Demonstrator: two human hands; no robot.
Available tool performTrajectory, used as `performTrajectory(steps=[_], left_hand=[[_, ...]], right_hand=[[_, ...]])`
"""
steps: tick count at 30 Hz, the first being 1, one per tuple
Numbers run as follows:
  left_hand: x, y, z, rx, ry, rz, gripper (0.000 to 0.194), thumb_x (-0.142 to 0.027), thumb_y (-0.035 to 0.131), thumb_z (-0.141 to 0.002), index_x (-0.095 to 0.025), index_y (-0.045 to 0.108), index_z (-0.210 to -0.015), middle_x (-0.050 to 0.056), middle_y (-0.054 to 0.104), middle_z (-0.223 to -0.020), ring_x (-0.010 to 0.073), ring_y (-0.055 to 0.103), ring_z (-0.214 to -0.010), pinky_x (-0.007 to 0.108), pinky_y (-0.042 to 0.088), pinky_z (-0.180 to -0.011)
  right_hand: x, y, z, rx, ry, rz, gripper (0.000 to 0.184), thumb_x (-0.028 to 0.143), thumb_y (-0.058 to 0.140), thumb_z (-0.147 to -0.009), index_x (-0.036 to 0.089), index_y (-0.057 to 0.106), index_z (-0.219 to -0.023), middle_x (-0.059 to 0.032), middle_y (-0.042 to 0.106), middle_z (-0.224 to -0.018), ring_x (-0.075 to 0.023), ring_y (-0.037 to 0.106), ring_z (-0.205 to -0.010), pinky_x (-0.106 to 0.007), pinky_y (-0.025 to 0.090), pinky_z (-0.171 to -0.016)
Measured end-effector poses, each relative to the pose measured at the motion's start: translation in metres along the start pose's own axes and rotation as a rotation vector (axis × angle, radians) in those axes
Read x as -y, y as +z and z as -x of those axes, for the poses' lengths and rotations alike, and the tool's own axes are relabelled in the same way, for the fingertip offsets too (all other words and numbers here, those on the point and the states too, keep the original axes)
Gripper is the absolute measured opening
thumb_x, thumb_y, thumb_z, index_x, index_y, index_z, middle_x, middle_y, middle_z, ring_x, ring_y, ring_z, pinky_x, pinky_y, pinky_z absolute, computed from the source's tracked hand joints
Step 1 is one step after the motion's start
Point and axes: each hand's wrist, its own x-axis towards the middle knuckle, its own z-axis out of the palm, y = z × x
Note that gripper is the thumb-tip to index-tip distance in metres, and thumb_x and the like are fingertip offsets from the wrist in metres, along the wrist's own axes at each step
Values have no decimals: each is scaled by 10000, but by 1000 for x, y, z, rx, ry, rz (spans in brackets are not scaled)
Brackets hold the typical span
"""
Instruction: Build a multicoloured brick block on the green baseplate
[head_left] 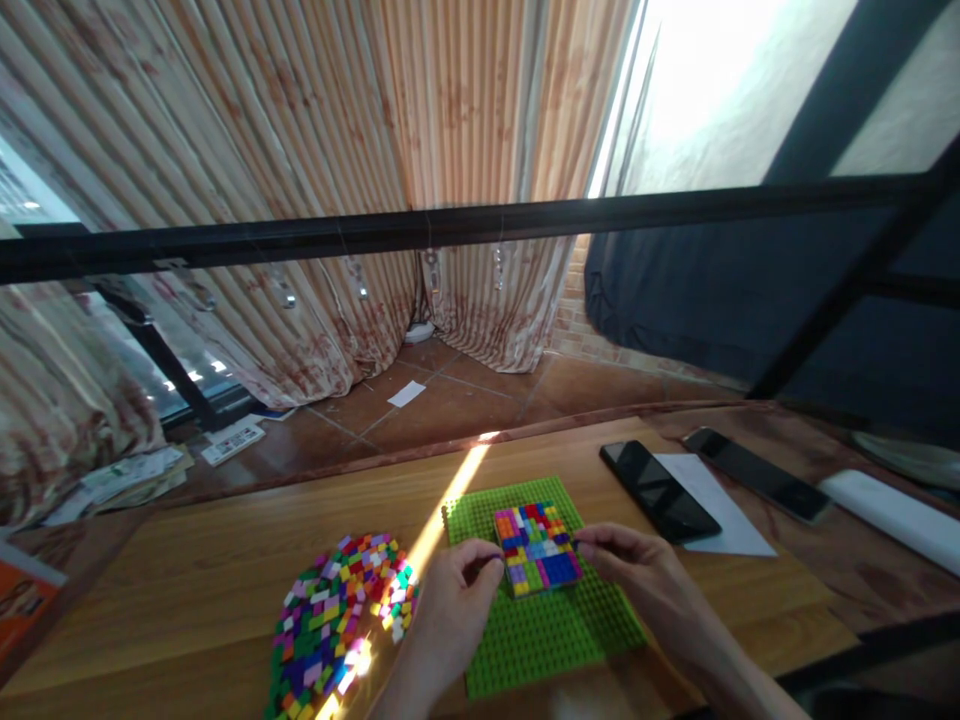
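A green studded baseplate lies on the wooden table, bearing a compact square of multicoloured toy bricks. At the square's left edge, my left hand is closed in a pinch on what looks like a small dark brick. My right hand pinches a similar small dark brick at the right edge, largely hidden by the fingertips. Whether either brick touches the square, I cannot tell. Left of the baseplate, a heap of loose coloured bricks spreads over the table, partly in a bright strip of sunlight.
A black phone lies right of the baseplate, partly on a white paper sheet. Farther right are a second phone and a white long object. A dark rail crosses beyond the table, before curtains.
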Motion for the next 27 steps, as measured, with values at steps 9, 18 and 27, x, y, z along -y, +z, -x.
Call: performTrajectory(steps=[9, 18, 27], left_hand=[[1, -1, 0, 13, -1, -30, 231, -295, 553, -780, -163, 713, -883, 39, 694, -765, 175, 584, -682, 263, 400, -620], [6, 2, 1, 26, 19, -79, 243, -300, 499, -822, -191, 700, -906, 20, 697, -800, 180, 616, -753, 276, 429, -668], [3, 2, 3, 19, 23, -91, 219, -282, 496, -819, -192, 687, -874, 25, 703, -836, 182, 630, -783, 277, 445, -696]], right_hand=[[-4, 3, -6, -13, 8, 59, 300, 433, 786, -543, 181, 751, -702, -55, 733, -703, -190, 645, -659, -300, 516, -647], [-6, 1, -9, -45, -34, 134, 339, 498, 780, -522, 183, 729, -636, -55, 708, -648, -195, 635, -625, -293, 505, -585], [-5, 4, -8, -57, 25, 110, 295, 447, 780, -509, 177, 712, -604, -30, 677, -598, -158, 584, -567, -264, 454, -546]])
